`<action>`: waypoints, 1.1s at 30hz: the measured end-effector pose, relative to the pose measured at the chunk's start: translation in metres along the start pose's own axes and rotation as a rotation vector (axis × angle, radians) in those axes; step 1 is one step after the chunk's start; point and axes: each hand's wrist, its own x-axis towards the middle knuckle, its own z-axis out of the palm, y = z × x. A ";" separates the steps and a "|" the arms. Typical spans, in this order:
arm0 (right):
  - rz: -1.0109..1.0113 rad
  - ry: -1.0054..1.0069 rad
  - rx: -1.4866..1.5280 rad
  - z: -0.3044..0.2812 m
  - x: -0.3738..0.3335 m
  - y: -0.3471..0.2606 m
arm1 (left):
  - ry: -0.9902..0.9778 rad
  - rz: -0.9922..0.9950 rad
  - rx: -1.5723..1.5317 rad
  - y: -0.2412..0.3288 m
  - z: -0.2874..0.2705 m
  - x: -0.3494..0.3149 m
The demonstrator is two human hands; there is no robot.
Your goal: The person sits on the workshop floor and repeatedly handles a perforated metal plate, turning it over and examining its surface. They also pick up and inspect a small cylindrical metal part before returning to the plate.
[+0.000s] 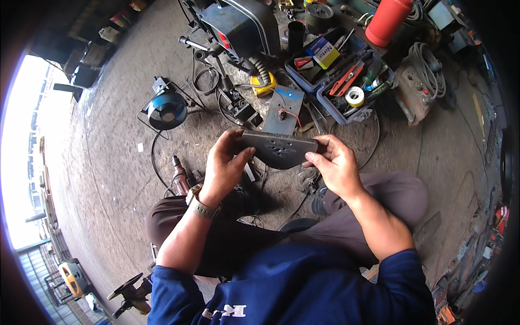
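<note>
Between my two hands is a dark metal plate (279,150) with a straight far edge, a rounded near edge and several holes in its face. My left hand (228,162) grips its left end, thumb on the face and fingers behind. My right hand (335,164) holds the right end in the same way. Just beyond the plate, a grey sheet-metal piece (283,105) lies on the ground with a small part and a red wire on it. A wrench (314,116) rests beside that sheet.
An open toolbox (346,112) with tape and hand tools sits ahead to the right, near a red cylinder (387,24). A blue round fan (167,110) stands at left, a power drill (180,176) nearer my left knee. Cables run over the floor. A coiled cable (428,65) lies on a metal box.
</note>
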 end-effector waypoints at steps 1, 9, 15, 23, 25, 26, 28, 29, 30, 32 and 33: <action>0.057 0.005 0.064 0.000 0.002 0.003 | 0.003 -0.037 -0.027 -0.003 0.003 0.000; 0.243 0.045 0.097 0.003 0.009 0.013 | -0.018 -0.289 -0.282 -0.021 0.019 0.007; 0.312 0.053 -0.014 0.006 0.012 0.032 | -0.006 -0.337 -0.201 -0.027 0.022 0.008; 0.296 0.036 -0.082 0.005 0.013 0.034 | 0.008 -0.350 -0.200 -0.032 0.025 0.010; 0.292 0.034 -0.099 0.006 0.013 0.035 | 0.008 -0.356 -0.220 -0.034 0.025 0.011; 0.297 0.035 -0.101 0.006 0.013 0.035 | 0.007 -0.359 -0.233 -0.035 0.025 0.011; 0.300 0.039 -0.107 0.006 0.013 0.037 | 0.008 -0.361 -0.246 -0.035 0.025 0.012; 0.298 0.042 -0.111 0.006 0.013 0.038 | 0.009 -0.360 -0.247 -0.035 0.026 0.012; 0.295 0.044 -0.114 0.006 0.013 0.038 | 0.010 -0.358 -0.248 -0.035 0.026 0.012; 0.309 0.058 -0.135 0.008 0.013 0.033 | 0.011 -0.349 -0.260 -0.040 0.026 0.013; 0.316 0.065 -0.146 0.009 0.013 0.032 | 0.011 -0.344 -0.267 -0.041 0.026 0.013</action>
